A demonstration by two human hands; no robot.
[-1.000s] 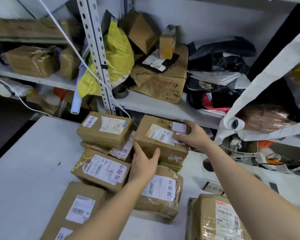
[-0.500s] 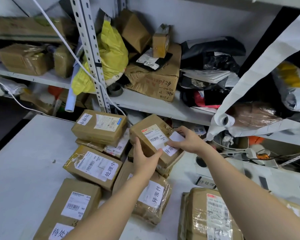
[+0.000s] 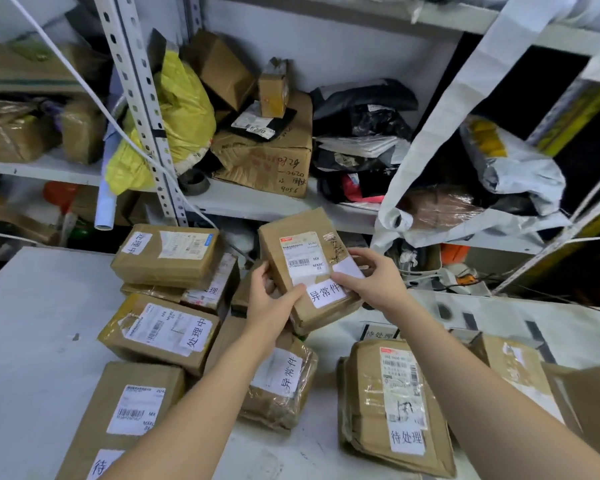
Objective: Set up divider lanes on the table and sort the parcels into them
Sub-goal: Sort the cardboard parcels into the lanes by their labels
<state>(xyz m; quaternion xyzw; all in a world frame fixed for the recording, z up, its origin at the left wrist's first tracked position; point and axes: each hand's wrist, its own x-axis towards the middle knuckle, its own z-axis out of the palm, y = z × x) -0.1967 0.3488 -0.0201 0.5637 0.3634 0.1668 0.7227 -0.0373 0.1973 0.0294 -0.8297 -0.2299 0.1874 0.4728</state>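
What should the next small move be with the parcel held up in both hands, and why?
Probably lower the held parcel onto or beside the taped parcel just below it. Both carry the same 异常件 sticker, and the left hand and right hand grip the held one above the table.

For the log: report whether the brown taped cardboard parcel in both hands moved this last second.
Yes. The parcel lifted and tilted up, judged against the flat brown stacked box at its left.
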